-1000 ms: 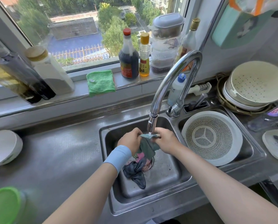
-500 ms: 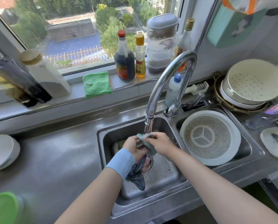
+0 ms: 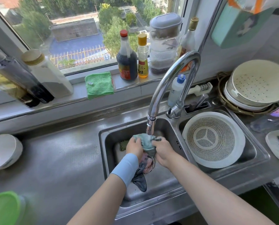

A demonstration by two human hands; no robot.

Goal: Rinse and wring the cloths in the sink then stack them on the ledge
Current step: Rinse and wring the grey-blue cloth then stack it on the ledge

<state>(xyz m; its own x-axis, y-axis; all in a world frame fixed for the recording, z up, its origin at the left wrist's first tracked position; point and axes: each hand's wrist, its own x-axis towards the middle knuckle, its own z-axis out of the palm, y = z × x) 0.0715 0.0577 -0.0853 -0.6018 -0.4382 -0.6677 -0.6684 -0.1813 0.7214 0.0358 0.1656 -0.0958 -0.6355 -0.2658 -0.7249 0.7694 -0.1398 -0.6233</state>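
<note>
Both my hands hold a pale teal cloth (image 3: 145,141) right under the tap's spout (image 3: 150,127), over the left basin of the steel sink (image 3: 109,143). My left hand (image 3: 134,146), with a light blue wristband, grips its left side. My right hand (image 3: 162,150) grips its right side. Beneath my hands a pink patterned cloth (image 3: 147,163) and a dark grey cloth (image 3: 140,179) lie in the basin. Part of a green cloth (image 3: 123,144) shows behind my left hand. A folded green cloth (image 3: 99,85) lies on the window ledge (image 3: 80,96).
Bottles (image 3: 127,57) and a stack of food boxes (image 3: 164,44) stand on the ledge to the right of the folded cloth, and more bottles (image 3: 48,73) to its left. A white colander (image 3: 213,139) fills the right basin. Bowls (image 3: 3,151) sit on the left counter.
My hands have bunched the teal cloth together and brought it up close under the spout. The view has shifted slightly.
</note>
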